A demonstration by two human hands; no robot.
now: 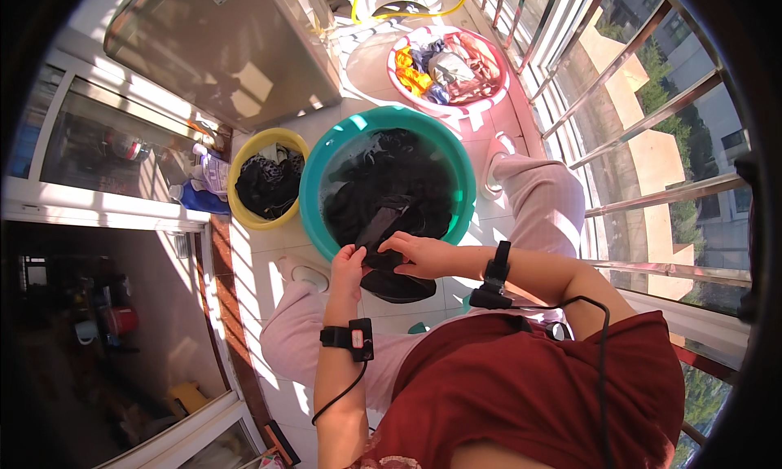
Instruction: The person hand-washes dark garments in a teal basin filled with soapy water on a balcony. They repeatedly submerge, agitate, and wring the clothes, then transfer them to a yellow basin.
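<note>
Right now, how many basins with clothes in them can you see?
3: the teal basin in the middle, the yellow basin left of it, and the pink-and-white basin beyond it, rightward. Others may be hidden.

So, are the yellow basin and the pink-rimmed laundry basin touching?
Apart: in the head view, pale floor and the teal basin separate the yellow basin from the pink-rimmed basin.

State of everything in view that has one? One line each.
Left hand: closed on dark cloth
Right hand: on the same cloth; grip unclear
Dark cloth: partly lifted, runs from basin to hands
Teal basin: holds sudsy water, dark laundry
Yellow basin: filled with mostly dark laundry
Pink-and-white basin: filled with mixed-colour laundry
Black wrist device: strapped on left forearm
</note>
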